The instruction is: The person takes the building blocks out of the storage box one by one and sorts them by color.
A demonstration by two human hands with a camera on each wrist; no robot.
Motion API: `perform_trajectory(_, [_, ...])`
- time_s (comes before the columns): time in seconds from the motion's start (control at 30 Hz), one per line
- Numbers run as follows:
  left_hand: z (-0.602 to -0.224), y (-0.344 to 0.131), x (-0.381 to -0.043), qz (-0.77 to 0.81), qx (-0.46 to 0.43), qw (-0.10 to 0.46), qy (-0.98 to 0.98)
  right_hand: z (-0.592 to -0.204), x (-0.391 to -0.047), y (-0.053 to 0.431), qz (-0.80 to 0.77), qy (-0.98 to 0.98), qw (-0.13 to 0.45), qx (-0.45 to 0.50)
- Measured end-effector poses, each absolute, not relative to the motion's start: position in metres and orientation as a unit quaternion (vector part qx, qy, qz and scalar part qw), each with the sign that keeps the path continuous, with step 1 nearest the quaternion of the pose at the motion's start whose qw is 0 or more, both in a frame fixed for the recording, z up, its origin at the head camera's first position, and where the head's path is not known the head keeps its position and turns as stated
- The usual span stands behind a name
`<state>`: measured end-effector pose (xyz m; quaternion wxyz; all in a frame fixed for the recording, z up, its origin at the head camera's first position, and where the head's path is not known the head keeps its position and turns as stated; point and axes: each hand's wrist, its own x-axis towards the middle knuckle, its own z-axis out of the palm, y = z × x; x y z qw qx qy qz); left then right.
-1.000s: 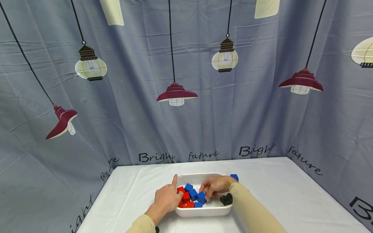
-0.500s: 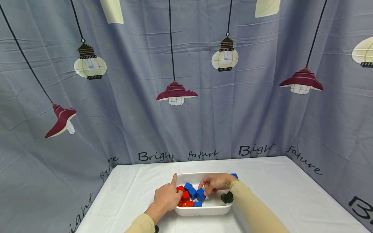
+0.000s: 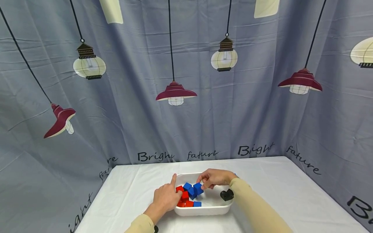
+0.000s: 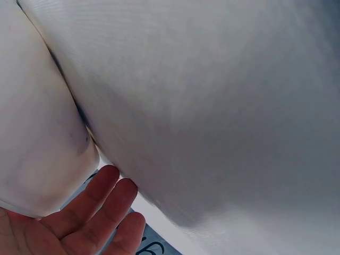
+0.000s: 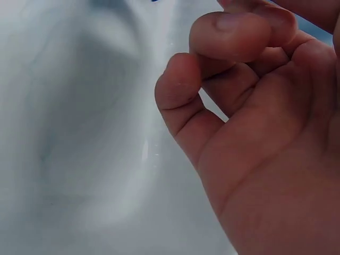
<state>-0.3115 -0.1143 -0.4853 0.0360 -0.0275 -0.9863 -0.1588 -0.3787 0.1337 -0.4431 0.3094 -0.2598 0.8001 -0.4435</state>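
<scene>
My left hand (image 3: 167, 196) holds the left end of a white tray (image 3: 201, 211). Its thumb reaches over the rim near the red cubes (image 3: 185, 195), and the index finger points up along the edge. Beneath the tray's outer wall (image 4: 37, 133), the other fingers show in the left wrist view. Inside the tray, my right hand (image 3: 217, 177) pinches a blue cube (image 3: 198, 189) between thumb and index finger. Other blue cubes (image 3: 192, 193) lie beside the red ones. In the right wrist view, the right hand (image 5: 265, 133) has curled fingers; the pinched cube is out of sight.
Under the right wrist is a black rounded object (image 3: 226, 195). A sliver of blue (image 3: 235, 174) shows behind that wrist. A white cloth covers the table (image 3: 140, 181), and a grey printed curtain (image 3: 204, 129) hangs along its back.
My right hand has moved toward the tray's far side, slightly up, with the blue cube moving along in its fingertips. The left hand has stayed at the left rim.
</scene>
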Motion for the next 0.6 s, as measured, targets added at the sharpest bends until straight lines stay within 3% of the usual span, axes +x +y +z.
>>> perform_trajectory(0.6, [-0.483,-0.115,-0.31,-0.174,-0.029,0.034,-0.984,-0.422,-0.375,0.145,-0.421,0.841,0.221,-0.257])
